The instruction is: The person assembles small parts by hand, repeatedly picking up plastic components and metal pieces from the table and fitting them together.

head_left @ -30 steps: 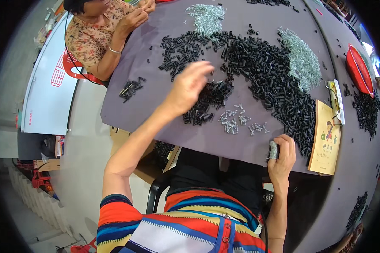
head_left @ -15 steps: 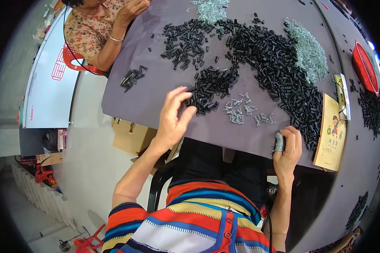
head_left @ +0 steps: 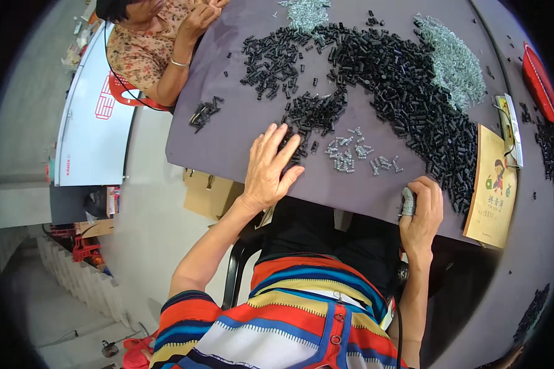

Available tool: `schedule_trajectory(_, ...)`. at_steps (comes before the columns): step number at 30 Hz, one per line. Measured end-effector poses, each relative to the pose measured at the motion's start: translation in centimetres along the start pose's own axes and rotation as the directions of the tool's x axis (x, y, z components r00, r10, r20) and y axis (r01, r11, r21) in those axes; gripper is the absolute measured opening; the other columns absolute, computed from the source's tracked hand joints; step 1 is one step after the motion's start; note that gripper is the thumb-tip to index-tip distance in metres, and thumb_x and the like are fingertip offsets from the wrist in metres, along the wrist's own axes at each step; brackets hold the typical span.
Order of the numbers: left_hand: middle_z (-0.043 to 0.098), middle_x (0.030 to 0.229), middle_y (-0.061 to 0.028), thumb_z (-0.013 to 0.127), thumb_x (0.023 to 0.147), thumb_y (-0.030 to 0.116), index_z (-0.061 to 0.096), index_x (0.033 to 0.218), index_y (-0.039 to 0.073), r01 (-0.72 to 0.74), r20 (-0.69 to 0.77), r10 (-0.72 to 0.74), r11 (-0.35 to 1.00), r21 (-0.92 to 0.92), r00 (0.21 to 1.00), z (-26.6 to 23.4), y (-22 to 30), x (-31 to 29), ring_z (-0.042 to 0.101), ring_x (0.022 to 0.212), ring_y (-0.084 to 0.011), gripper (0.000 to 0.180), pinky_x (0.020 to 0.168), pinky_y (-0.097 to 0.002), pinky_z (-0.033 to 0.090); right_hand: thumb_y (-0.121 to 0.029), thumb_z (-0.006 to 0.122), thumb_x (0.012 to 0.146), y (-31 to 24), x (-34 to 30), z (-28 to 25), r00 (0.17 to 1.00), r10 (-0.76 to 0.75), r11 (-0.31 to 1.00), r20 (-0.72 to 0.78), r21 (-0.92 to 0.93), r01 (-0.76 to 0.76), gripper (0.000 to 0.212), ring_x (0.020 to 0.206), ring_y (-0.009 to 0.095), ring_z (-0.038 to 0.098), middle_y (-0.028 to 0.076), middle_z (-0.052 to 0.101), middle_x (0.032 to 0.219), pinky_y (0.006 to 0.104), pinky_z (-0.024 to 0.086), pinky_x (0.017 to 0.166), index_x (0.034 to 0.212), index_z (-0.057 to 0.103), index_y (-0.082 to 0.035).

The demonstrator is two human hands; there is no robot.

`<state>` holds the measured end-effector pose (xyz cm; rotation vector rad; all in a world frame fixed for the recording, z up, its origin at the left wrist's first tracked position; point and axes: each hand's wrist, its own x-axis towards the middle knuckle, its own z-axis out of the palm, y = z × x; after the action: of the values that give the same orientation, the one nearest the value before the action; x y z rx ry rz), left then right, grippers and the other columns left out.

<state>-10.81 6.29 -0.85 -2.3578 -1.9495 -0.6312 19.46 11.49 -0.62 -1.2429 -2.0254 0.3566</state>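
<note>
A grey table (head_left: 228, 138) stands on a pale floor (head_left: 160, 184), a cardboard box (head_left: 212, 195) beneath. The red basket (head_left: 540, 86) at far right hides its contents. Fingers spread and ungripping, the left hand (head_left: 268, 166) reaches over black plastic cylinders (head_left: 317, 114) near silvery coil springs (head_left: 345, 154). The right hand (head_left: 421, 212) curls at the table's edge; whether it grasps anything, I cannot tell.

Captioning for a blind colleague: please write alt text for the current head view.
A person's left hand is spread over part of a small pile of black parts on a grey table; the right hand, thumb apparently wrapped in grey, is at the near edge. Silvery springs lie between them.
</note>
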Motion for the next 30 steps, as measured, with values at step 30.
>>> schedule_trajectory(30,0.028,0.143,-0.0234,0.061,0.085,0.031,0.028,0.137,-0.006,0.118,-0.091,-0.122,0.991,-0.058,0.988,0.7,-0.1,-0.7,0.025,0.132,-0.0405,0.072,0.105,-0.0495,0.022,0.016,0.041,0.066,-0.9,-1.7,2.7,0.966,0.103,0.994,-0.236,0.001,-0.106,0.035,0.087,0.028,0.052,0.015,0.053,0.093,0.0320,0.042,0.081,0.097,0.050,0.000)
